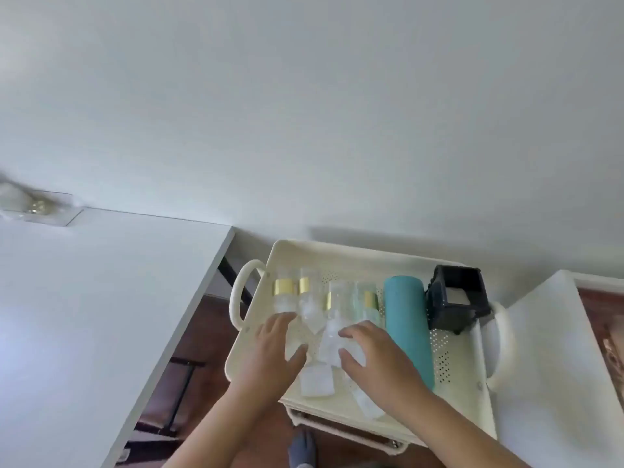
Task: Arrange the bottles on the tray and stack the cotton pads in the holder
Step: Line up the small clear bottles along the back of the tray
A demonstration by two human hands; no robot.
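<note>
A cream perforated tray (456, 373) with loop handles holds several clear bottles with gold bands (283, 287), lying side by side. A teal bottle (408, 329) lies to their right. A black cotton pad holder (457, 300) stands at the tray's back right corner, white showing inside it. My left hand (273, 352) rests on the leftmost clear bottles, fingers spread over them. My right hand (374, 359) curls over a clear bottle (332, 329) in the middle of the row. Whether either hand truly grips a bottle is unclear.
A white table (84, 315) lies to the left, with a clear plastic bag (30, 206) at its far corner. A white surface (553, 366) sits at the right. The tray sits on a cart frame (354, 430) against the white wall. Dark floor shows below.
</note>
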